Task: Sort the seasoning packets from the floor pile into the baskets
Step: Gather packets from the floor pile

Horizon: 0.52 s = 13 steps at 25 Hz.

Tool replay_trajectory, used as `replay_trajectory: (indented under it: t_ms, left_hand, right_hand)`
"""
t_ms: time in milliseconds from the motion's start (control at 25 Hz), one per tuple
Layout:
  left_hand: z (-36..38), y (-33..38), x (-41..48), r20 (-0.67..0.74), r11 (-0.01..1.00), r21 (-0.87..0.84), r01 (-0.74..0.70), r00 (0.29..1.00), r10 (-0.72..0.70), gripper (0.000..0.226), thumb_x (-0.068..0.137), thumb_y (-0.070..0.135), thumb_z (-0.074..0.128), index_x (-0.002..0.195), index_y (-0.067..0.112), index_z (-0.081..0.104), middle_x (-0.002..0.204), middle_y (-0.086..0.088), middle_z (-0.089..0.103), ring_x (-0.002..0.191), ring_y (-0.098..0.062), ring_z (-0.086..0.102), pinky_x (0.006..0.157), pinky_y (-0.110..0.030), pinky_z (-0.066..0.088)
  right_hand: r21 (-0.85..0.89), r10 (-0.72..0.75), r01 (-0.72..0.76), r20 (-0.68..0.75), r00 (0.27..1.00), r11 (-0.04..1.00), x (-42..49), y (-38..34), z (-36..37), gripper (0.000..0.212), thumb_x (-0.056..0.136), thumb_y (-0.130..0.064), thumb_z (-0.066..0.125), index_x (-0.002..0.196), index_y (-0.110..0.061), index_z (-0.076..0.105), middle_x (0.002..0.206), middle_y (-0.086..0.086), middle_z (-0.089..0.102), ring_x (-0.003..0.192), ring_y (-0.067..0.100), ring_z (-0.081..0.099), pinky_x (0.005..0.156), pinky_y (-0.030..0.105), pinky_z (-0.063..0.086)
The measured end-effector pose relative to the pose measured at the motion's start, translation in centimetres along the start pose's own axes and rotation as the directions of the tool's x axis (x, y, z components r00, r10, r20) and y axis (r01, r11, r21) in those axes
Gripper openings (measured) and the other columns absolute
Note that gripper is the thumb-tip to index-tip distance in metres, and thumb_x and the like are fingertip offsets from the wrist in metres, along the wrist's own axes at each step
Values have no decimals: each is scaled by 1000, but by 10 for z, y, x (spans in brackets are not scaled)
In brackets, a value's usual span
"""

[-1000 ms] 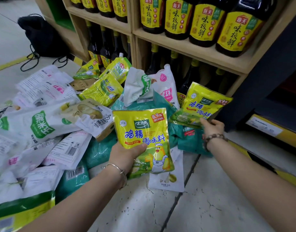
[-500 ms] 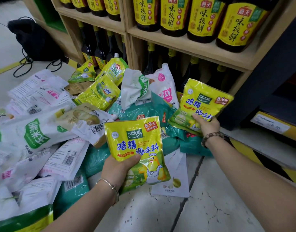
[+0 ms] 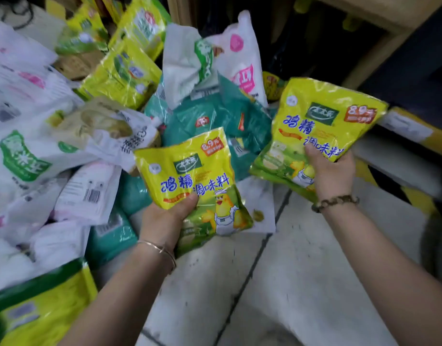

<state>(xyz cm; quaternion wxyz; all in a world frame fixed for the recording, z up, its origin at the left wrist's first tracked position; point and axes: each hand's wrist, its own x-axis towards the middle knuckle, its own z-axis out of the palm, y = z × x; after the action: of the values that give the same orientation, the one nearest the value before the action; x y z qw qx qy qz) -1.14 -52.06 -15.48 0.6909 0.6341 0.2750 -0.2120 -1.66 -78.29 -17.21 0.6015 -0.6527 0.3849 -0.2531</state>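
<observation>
Right packet is up and closer to us than half a second ago, and the view has dipped, so the shelf bottles are out of frame.

Left hand (image 3: 165, 221): clamped on the lower left of its yellow packet (image 3: 190, 176), thumb across the front. Packet is face toward us, long axis roughly upright, top leaning slightly left.

Right hand (image 3: 332, 176): fingers closed on the lower part of a second yellow packet (image 3: 324, 121) with the same print. Face is toward us and the top leans right. It sits higher and further out than the left one, and the two packets don't touch.

Both are clear of the floor pile (image 3: 210, 121). The pile lies ahead and to our left, so the left hand is nearer it. Teal packs are directly behind the held packets, white bags (image 3: 22, 151) are far left, and more yellow ones (image 3: 122, 73) lie at the back. Bare floor (image 3: 302, 258) runs under the forearms, with a wooden shelf frame (image 3: 379, 11) top right.

No baskets in view, so we can't say which way the drop-off lies. That direction decides the next move. Our read is that this is a matched pair, and we probably bring them together before carrying them over.
</observation>
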Motion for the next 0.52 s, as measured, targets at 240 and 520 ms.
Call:
replay_trajectory:
  t_ms: [240, 520]
  left_hand:
    - [-17, 62, -112, 7, 987, 152, 60, 998, -62, 20, 70, 8, 75, 90, 8, 71, 88, -13, 73, 77, -29, 69, 79, -49, 55]
    - [10, 168, -272, 64, 937, 338, 83, 992, -111, 46, 52, 39, 83, 86, 10, 71, 76, -5, 73, 71, -26, 69, 77, -46, 55]
  right_hand:
    - [-187, 155, -117, 206, 966, 975, -99, -95, -67, 32, 73, 2, 73, 91, -17, 54, 82, -11, 62, 59, -15, 58, 55, 4, 43]
    - [-226, 239, -212, 99, 966, 951, -179, -249, -165, 29, 79, -14, 72, 98, -13, 50, 83, -20, 60, 66, -21, 55, 55, 0, 38]
